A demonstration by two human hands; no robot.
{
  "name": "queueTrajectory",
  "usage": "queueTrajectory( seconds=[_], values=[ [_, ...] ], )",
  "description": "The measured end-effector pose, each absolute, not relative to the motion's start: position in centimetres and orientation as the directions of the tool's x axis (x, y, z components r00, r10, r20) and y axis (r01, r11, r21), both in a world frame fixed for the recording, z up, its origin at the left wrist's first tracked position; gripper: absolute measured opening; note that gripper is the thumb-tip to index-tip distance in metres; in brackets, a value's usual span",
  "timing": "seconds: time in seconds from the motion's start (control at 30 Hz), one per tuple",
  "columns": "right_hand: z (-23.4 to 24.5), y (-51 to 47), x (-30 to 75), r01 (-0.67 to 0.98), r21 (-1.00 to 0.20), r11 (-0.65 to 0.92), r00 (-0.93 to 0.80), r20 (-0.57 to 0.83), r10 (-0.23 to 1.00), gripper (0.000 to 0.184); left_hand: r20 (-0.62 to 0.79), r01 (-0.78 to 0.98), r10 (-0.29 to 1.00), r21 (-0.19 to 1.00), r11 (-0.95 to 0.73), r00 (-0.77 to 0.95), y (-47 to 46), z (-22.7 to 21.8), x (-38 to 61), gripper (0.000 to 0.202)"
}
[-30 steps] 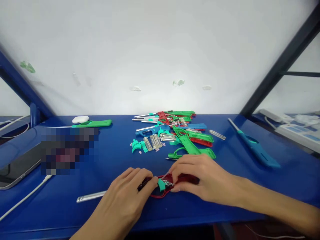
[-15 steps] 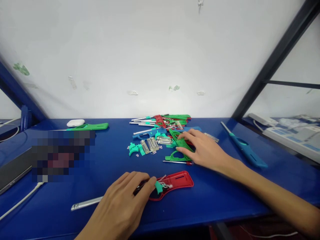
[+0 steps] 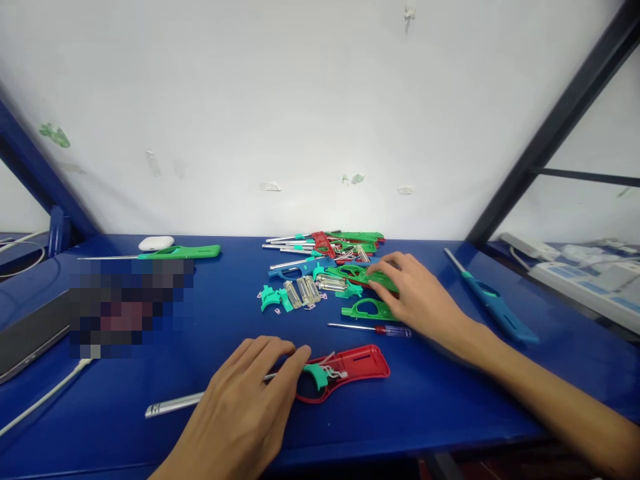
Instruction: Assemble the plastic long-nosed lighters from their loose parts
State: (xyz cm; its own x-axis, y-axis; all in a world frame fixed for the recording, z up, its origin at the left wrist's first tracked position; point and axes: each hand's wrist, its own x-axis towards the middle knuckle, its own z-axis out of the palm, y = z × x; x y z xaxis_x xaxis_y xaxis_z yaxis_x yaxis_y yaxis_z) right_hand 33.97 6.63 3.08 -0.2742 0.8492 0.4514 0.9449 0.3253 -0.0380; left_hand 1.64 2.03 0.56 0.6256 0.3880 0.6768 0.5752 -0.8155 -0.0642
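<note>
My left hand [image 3: 247, 393] is closed around an opened red gas lighter [image 3: 364, 363] near the front of the table. Its metal tube [image 3: 173, 405] sticks out to the left; a teal trigger [image 3: 317, 376] and white wires show in the half-shell. Farther back, my right hand [image 3: 423, 290] has thumb and fingers on a green lighter casing half [image 3: 345, 271], which lies among the parts. Another green casing half [image 3: 367, 308] lies below that hand, with a screwdriver [image 3: 393, 331] in front of it. Left of the right hand are clear fuel tanks [image 3: 307, 291] and teal triggers [image 3: 271, 299].
Several lighters and casings [image 3: 350, 243] are piled by the wall. A blue lighter [image 3: 495, 300] lies at right, a green lighter [image 3: 187, 252] at left beside a white case [image 3: 156, 243]. A power strip [image 3: 590, 283] stands far right, a cable [image 3: 45, 397] far left.
The green casing half under my right hand was tilted up and now lies flatter among the parts. The screwdriver's handle has come into sight. My left hand still holds the red lighter.
</note>
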Motion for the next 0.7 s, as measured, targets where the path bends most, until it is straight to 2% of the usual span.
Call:
queueTrajectory(
  seconds=[0.2,0.33,0.5,0.7],
  values=[
    [5.2,6.4,34.3,0.915,-0.125,0.384,-0.289,0.463,0.838,0.027,0.681,0.576,0.41,-0.021,-0.817,0.607,2.2,0.5,1.6,0.033],
    [6.2,6.0,34.3,0.87,-0.157,0.467,-0.368,0.422,0.829,0.027,0.679,0.59,0.419,-0.027,-0.807,0.603,2.5,0.4,1.6,0.032],
    [5.2,5.7,33.5,0.803,-0.132,0.581,-0.502,0.374,0.78,0.027,0.667,0.598,0.429,-0.032,-0.801,0.609,2.8,-0.2,1.5,0.032],
    [4.1,6.1,32.3,0.787,-0.079,0.612,-0.553,0.35,0.756,0.029,0.655,0.615,0.455,-0.019,-0.788,0.603,2.9,-0.5,1.4,0.031]
  ],
)
